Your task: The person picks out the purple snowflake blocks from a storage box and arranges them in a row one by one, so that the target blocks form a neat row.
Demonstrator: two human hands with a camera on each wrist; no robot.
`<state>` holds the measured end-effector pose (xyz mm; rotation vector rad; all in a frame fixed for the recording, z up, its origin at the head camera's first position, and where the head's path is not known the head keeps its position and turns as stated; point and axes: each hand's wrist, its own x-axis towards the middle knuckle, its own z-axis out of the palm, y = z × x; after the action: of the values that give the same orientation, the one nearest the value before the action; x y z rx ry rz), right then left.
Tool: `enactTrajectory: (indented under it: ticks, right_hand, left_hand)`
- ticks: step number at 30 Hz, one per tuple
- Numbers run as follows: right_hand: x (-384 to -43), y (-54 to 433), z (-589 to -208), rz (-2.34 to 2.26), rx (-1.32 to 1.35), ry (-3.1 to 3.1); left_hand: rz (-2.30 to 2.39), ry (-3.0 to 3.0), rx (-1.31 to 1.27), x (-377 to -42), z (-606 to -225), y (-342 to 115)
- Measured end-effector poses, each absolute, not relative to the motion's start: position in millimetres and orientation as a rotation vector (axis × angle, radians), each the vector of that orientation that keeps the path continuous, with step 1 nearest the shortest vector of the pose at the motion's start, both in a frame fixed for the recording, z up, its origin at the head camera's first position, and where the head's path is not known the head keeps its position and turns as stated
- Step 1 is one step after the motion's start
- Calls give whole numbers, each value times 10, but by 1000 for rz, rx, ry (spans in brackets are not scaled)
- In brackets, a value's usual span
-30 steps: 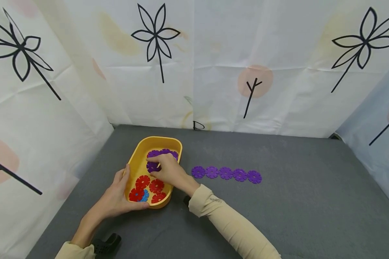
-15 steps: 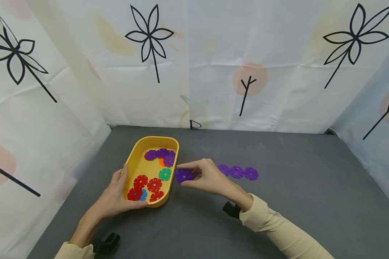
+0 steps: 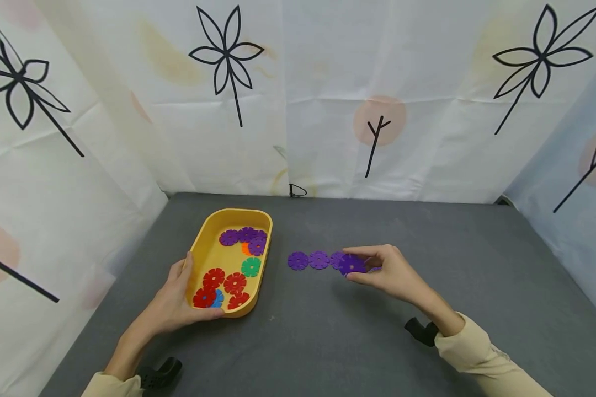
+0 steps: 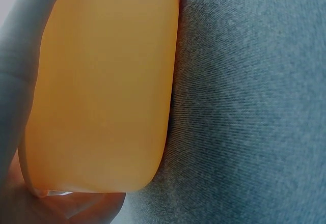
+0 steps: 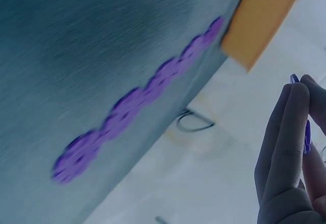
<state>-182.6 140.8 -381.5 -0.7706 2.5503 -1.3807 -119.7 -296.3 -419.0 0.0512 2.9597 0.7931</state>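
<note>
My left hand (image 3: 171, 303) grips the near left corner of a yellow plastic tub (image 3: 225, 257), thumb along the near rim. The tub's smooth outer wall (image 4: 104, 86) fills much of the left wrist view. Between thumb and fingers, my right hand (image 3: 397, 273) pinches a purple flower-shaped disc (image 3: 349, 265). In the right wrist view this hand (image 5: 285, 152) mostly hides the held disc (image 5: 307, 136), seen edge-on. Behind it, a row of purple flower-shaped discs (image 5: 122, 113) lies on the grey cloth; in the head view the hand overlaps the row's right end.
Inside the tub lie red discs (image 3: 235, 283), a green disc (image 3: 250, 267), a partly covered blue disc (image 3: 219, 298), an orange one (image 3: 245, 248) and several purple discs (image 3: 230, 237). The grey table (image 3: 318, 342) meets white printed fabric walls (image 3: 323, 66) at the back and sides.
My right hand has come out of the tub with a purple disc and moved right, past the tub's edge, to over the row. The left hand keeps its hold on the tub.
</note>
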Motion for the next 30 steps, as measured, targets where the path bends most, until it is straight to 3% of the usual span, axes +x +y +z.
enactTrajectory:
  ticks: [18, 30]
  right_hand:
    - [-2052, 2415, -4082, -1007, -506, 2895]
    - [-2153, 2430, -4191, -918, -446, 2859]
  left_hand:
    - [785, 2956, 39, -1188, -4190, -2950]
    - [804, 2953, 36, -1177, -4179, -2945]
